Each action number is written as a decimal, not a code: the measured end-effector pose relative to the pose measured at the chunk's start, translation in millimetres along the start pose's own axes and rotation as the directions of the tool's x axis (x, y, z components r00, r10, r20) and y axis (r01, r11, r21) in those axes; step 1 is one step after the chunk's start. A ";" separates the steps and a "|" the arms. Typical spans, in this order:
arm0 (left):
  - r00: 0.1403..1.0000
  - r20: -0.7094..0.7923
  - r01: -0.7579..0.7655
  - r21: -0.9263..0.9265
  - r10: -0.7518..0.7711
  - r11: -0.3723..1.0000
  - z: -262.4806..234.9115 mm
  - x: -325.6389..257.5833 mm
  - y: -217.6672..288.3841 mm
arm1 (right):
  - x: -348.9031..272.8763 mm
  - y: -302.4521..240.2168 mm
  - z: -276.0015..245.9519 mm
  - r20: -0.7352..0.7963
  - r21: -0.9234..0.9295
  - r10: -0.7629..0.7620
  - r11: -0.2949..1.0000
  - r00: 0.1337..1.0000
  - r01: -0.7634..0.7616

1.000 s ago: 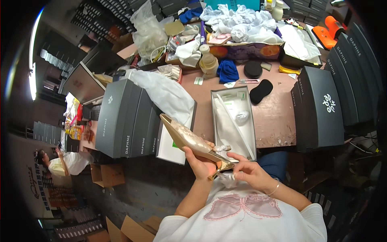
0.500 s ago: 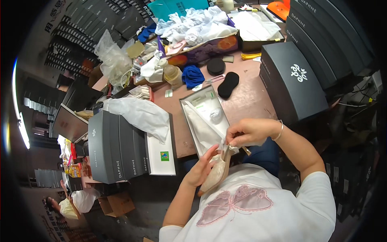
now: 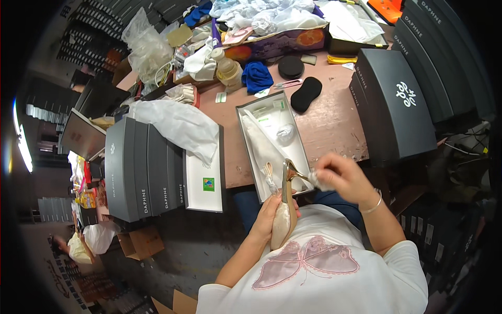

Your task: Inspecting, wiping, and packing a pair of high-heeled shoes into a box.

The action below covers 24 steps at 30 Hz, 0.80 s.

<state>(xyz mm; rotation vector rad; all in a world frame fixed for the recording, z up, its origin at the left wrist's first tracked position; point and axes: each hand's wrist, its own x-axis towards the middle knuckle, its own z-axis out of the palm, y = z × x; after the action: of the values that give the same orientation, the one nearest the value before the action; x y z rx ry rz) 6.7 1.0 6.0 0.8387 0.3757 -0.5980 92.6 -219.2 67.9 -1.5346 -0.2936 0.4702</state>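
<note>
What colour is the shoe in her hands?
The shoe is pale champagne-gold with a satiny sheen, seen best in the head view.

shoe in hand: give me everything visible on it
The high-heeled shoe is a pale beige-gold pump with a satiny sheen and a thin gold stiletto heel. It stands roughly upright against the person's chest, toe down, heel end up. The left hand grips its body from the side; the right hand, holding a small white wad, is at the heel. The open shoe box lies just beyond it.
</note>
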 end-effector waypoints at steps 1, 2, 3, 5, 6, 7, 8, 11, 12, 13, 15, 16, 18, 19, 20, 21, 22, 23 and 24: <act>1.000 -0.007 -0.013 -0.004 0.013 1.000 1.7 -2.0 0.9 | -4.4 0.9 7.9 0.013 0.006 0.003 1.000 1.000 -0.003; 1.000 -0.012 -0.024 -0.006 0.024 1.000 3.5 -3.5 1.6 | -5.5 1.5 14.8 0.043 -0.268 -0.169 0.947 0.985 0.175; 0.999 -0.022 -0.031 0.008 0.031 0.999 4.6 -4.5 2.0 | -6.3 -3.2 23.8 0.061 -0.318 -0.226 0.919 0.972 0.234; 0.998 -0.036 -0.043 0.037 0.044 0.998 7.4 -6.3 2.4 | -7.8 -3.4 38.7 0.073 -0.341 -0.263 0.900 0.962 0.272; 0.996 -0.065 -0.063 0.034 0.065 0.997 10.0 -7.2 1.6 | -7.3 -0.1 43.8 0.084 -0.361 -0.303 0.879 0.949 0.313; 0.992 -0.094 -0.082 0.033 0.085 0.996 12.9 -7.7 -0.1 | -6.1 6.9 48.6 0.095 -0.380 -0.342 0.855 0.935 0.352; 0.986 -0.123 -0.108 0.034 0.111 0.994 14.3 -8.0 -0.2 | -4.5 10.9 52.4 0.111 -0.397 -0.385 0.828 0.916 0.396; 0.990 -0.086 -0.109 0.010 0.109 0.994 11.3 -11.7 -1.4 | -4.0 12.7 60.5 0.122 -0.418 -0.359 0.827 0.925 0.376; 0.990 -0.091 -0.111 0.014 0.112 0.994 9.7 -12.3 -3.4 | -3.9 11.6 61.2 0.131 -0.442 -0.372 0.808 0.919 0.390; 0.989 -0.096 -0.113 0.018 0.114 0.993 7.7 -12.1 -6.3 | -4.3 9.5 61.1 0.140 -0.466 -0.384 0.787 0.912 0.403; 0.989 -0.096 -0.106 0.032 0.109 0.994 2.5 -11.9 -10.4 | -5.1 10.1 60.1 0.155 -0.447 -0.365 0.803 0.918 0.395; 0.990 -0.093 -0.102 0.041 0.105 0.994 -0.6 -11.9 -11.3 | -4.0 12.0 58.1 0.165 -0.401 -0.336 0.836 0.927 0.374; 0.990 -0.074 -0.112 0.061 0.117 0.992 -1.3 -11.5 -12.8 | -2.2 11.5 55.5 0.188 -0.369 -0.295 0.862 0.937 0.346; 0.989 -0.061 -0.127 0.073 0.132 0.989 -0.4 -12.0 -14.1 | -2.0 9.4 55.0 0.201 -0.381 -0.284 0.859 0.938 0.342; 0.988 -0.050 -0.141 0.086 0.145 0.986 0.5 -13.0 -15.2 | -1.8 8.5 55.2 0.213 -0.389 -0.273 0.857 0.938 0.337; 0.983 -0.090 -0.149 0.113 0.160 0.982 2.0 -13.4 -17.0 | -1.4 9.5 55.9 0.231 -0.430 -0.301 0.822 0.925 0.374; 0.976 -0.130 -0.156 0.140 0.174 0.978 4.2 -13.5 -19.2 | -0.6 12.0 57.1 0.250 -0.468 -0.328 0.783 0.911 0.410; 0.969 -0.162 -0.161 0.166 0.188 0.973 6.4 -12.5 -20.9 | -0.3 14.0 57.1 0.267 -0.509 -0.351 0.739 0.897 0.441; 0.964 -0.182 -0.161 0.169 0.192 0.972 7.6 -11.7 -21.9 | 1.4 15.6 57.9 0.262 -0.540 -0.367 0.711 0.893 0.450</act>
<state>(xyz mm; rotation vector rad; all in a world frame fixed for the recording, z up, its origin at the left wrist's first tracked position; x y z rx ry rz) -15.5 -12.3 4.2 1.0719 0.4339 -0.3805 65.0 -167.8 53.9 -1.9719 -0.9455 0.1172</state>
